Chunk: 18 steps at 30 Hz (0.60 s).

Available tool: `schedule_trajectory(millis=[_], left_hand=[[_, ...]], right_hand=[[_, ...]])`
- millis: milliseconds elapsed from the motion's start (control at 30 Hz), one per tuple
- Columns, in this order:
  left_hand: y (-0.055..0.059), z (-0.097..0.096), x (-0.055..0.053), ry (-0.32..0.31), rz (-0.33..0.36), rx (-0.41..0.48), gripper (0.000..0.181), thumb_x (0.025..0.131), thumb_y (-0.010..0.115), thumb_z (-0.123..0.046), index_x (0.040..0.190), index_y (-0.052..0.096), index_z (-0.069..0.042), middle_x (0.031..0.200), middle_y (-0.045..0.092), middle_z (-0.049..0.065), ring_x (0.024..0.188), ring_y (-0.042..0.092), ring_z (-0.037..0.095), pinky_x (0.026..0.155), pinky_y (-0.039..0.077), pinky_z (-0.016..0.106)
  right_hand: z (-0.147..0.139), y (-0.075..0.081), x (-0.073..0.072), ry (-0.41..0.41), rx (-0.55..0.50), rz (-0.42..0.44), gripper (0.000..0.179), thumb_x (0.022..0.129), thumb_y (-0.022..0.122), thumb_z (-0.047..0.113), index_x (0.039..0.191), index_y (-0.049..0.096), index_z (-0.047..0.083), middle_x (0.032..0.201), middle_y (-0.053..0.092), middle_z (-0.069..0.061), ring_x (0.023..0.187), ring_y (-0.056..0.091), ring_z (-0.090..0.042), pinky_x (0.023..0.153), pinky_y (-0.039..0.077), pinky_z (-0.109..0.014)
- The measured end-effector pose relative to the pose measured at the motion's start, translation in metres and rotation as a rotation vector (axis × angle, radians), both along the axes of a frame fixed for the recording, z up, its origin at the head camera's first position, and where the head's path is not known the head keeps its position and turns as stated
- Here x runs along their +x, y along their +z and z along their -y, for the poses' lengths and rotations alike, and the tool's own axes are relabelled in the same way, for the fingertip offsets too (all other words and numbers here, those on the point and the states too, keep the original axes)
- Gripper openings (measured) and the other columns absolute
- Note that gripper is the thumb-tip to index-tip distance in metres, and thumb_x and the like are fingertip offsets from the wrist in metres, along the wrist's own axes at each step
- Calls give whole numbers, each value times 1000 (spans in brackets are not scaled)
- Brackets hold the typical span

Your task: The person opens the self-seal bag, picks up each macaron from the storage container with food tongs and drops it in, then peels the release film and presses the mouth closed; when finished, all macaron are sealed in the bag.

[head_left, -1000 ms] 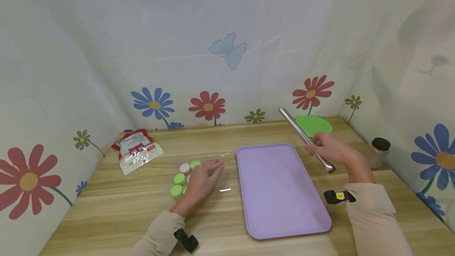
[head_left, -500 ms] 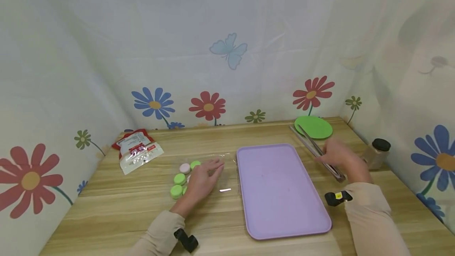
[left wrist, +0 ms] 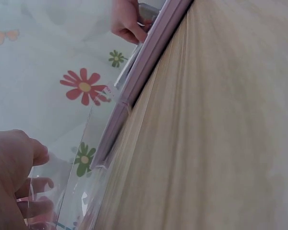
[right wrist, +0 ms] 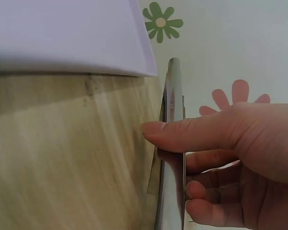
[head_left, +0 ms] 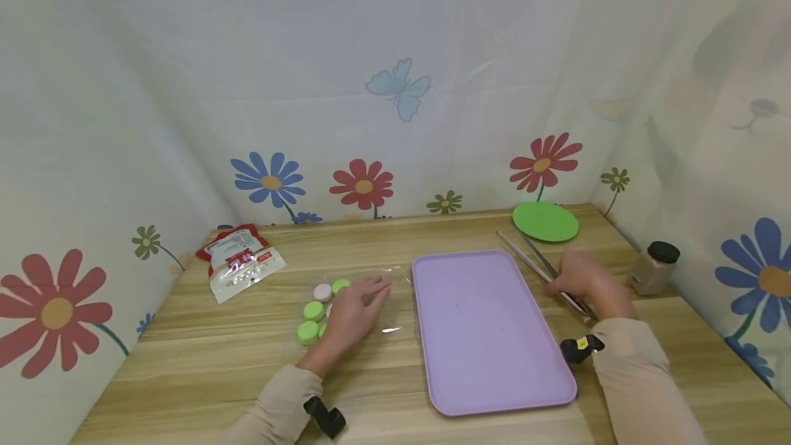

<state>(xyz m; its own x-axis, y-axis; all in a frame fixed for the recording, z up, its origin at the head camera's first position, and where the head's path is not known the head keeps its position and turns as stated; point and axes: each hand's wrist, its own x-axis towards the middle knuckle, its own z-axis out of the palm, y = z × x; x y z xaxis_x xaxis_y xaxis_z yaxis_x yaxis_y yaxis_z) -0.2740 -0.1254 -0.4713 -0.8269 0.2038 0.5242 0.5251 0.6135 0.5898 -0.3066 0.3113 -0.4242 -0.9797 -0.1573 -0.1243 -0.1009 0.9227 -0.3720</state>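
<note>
My right hand [head_left: 577, 277] holds metal tongs [head_left: 531, 256] to the right of the lilac tray [head_left: 488, 328]. Their two arms are spread apart, tips toward the green disc. In the right wrist view my thumb lies across one arm of the tongs [right wrist: 173, 191], with loosely bent fingers on the other side. My left hand [head_left: 351, 314] rests at a clear plastic container [head_left: 395, 301] left of the tray. In the left wrist view some fingers [left wrist: 38, 208] show through its clear wall. Green and pale pink macarons [head_left: 313, 310] sit in the container, partly hidden by the hand.
A flat green disc [head_left: 545, 221] lies at the back right. A jar [head_left: 654, 270] with a black lid stands right of my right hand. At the back left lies a red and white packet [head_left: 244, 259]. A flowered cloth [head_left: 309, 88] hangs around the wooden table [head_left: 185, 376].
The tongs, with their arms together and their far end raised a second ago, have come down toward the table and their arms have spread. My left hand has stayed at the container.
</note>
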Motion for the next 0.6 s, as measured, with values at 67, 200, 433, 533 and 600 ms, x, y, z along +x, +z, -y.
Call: schedule_trajectory(millis=[67,200,433,533,600], left_hand=[[0,-1,0,-1,2,-1,21,94,71,-19,111,77,-9,122,68,18,115,65,34,101,49,50],[0,-1,1,-2,9,-5,22,95,71,-20,112,77,-7,122,68,18,116,64,34,101,49,51],[2,0,1,-8,24,-14,22,96,70,-19,113,76,-6,123,67,18,117,63,35,101,49,51],[3,-1,2,-8,21,-16,21,95,70,-18,112,76,-6,123,68,19,117,64,35,101,49,51],[3,-1,2,-6,19,-16,21,95,71,-17,112,77,-6,122,68,19,116,64,35,100,49,51]], right_hand=[[0,-3,0,-1,-7,2,37,78,81,24,57,53,11,50,47,3,43,49,-11,42,41,-23],[1,-6,2,10,-30,-9,38,78,82,22,56,53,10,48,46,4,41,48,-11,42,42,-24],[3,-4,4,-3,-35,-5,42,78,84,24,54,51,11,45,43,6,40,48,-11,42,42,-24],[4,-3,5,3,-43,-21,43,76,85,24,55,50,11,47,39,7,42,44,-10,43,38,-24],[4,-3,5,7,-47,-32,44,76,86,24,55,48,12,50,36,7,45,40,-10,44,36,-24]])
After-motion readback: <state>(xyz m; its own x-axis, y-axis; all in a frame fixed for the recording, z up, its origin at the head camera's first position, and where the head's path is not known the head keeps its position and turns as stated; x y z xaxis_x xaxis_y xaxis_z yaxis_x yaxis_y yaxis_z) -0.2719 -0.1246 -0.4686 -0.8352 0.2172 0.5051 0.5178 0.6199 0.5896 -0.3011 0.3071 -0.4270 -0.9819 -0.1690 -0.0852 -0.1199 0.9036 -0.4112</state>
